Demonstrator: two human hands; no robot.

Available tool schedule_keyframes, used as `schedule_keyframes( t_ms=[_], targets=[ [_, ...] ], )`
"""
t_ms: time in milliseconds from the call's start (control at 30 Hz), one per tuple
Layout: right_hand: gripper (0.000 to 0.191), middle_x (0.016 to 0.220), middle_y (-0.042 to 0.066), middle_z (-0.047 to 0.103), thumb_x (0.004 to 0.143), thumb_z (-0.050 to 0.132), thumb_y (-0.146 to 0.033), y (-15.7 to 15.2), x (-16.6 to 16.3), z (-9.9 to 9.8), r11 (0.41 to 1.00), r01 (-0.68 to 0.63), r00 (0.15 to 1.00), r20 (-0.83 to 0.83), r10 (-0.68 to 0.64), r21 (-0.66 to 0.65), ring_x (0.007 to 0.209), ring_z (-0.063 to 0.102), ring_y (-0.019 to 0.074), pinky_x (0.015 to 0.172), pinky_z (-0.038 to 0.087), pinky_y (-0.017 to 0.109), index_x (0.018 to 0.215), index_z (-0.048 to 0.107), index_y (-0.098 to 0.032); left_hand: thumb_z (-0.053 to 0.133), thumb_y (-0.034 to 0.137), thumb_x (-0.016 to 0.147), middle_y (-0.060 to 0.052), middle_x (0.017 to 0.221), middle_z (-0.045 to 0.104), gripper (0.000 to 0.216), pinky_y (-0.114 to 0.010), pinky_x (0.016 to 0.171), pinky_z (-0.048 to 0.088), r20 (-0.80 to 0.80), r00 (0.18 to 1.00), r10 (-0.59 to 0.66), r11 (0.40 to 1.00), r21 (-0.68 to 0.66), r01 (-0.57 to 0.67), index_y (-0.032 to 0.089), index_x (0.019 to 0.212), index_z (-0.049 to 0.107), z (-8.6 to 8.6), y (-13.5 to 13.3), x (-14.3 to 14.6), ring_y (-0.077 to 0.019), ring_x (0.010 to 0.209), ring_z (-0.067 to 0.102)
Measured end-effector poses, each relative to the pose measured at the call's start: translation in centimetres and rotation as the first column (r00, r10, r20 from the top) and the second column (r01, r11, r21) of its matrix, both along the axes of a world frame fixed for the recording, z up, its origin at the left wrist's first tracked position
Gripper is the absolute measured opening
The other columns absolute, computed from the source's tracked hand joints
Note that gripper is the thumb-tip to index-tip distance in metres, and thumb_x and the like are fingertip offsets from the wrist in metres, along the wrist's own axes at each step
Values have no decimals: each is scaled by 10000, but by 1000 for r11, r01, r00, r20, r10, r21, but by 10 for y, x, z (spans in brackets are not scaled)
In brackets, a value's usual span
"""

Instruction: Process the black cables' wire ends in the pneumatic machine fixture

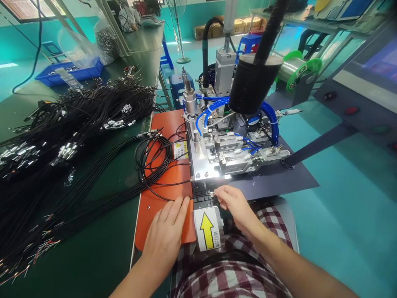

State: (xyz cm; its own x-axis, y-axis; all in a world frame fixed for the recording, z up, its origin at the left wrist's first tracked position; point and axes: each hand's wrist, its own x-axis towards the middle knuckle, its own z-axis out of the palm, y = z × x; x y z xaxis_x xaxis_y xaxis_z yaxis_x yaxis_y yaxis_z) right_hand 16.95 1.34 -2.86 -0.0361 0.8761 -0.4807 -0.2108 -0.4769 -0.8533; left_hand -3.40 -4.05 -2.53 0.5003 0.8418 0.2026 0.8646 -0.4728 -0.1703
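Note:
My left hand [167,231] lies on the orange plate [149,223], fingers stretched out, their tips touching a black cable [201,196] at the plate's right edge. My right hand [232,203] is closed in a pinch around that cable's end, by a small metal tip [212,193]. The cable end runs across a dark metal track in front of the machine [203,161]. Below it, a white label with a yellow arrow [207,229] sits on a rounded guide. Coiled black cables [155,161] rest on the plate, several reaching into the machine's left side.
Heaps of black cables with shiny ends [93,111] cover the dark green table [102,265] at left. A blue tray [71,71] stands behind them. A black hose nozzle [256,85] hangs over the machine. A control panel [356,103] and a green wire spool [294,68] are at right.

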Motion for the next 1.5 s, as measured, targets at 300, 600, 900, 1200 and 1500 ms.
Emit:
schedule_keyframes(
  t_ms=[300, 600, 900, 1200, 1500],
  targets=[
    [251, 569, -45, 475, 663, 651, -341, 4, 5, -15, 982, -113, 984, -153, 89, -153, 429, 341, 49, 449, 196, 212, 593, 482, -169, 292, -94, 727, -113, 1206, 648, 624, -375, 788, 477, -67, 998, 20, 998, 68, -16, 81, 1249, 585, 7, -1, 9, -283, 1011, 604],
    [297, 673, -29, 518, 781, 629, -472, -12, 30, -39, 998, 14, 993, -118, -21, -60, 492, 334, 74, 490, 206, 246, 785, 602, -176, 288, -86, 732, -114, 1183, 658, 612, -364, 844, 466, -40, 999, 24, 996, 88, -21, 88, 1235, 589, 5, -1, 9, -260, 1046, 606],
    [281, 658, -40, 474, 799, 628, -465, -38, 54, -41, 993, 91, 995, -42, -94, -74, 521, 308, 101, 536, 229, 276, 736, 571, -197, 317, -57, 752, -79, 1214, 644, 588, -332, 841, 498, -21, 999, 48, 994, 96, -46, 115, 1248, 581, -1, -3, 6, -253, 1074, 593],
    [295, 647, -39, 480, 759, 664, -479, -57, 64, -50, 981, 130, 991, -7, -133, -144, 520, 313, 106, 523, 246, 268, 710, 570, -204, 308, -25, 779, -87, 1345, 545, 609, -344, 896, 512, 22, 990, 137, 982, -132, -133, 145, 1331, 502, -1, 4, 3, -254, 1205, 512],
    [342, 619, -41, 474, 720, 688, -477, -69, 60, -45, 976, 125, 992, 12, -125, -180, 501, 311, 94, 519, 270, 253, 626, 520, -194, 308, -16, 795, -115, 1362, 526, 589, -351, 886, 519, 22, 993, 119, 985, -128, -115, 114, 1341, 485, -3, 7, 2, -271, 1215, 511]
  ],
)
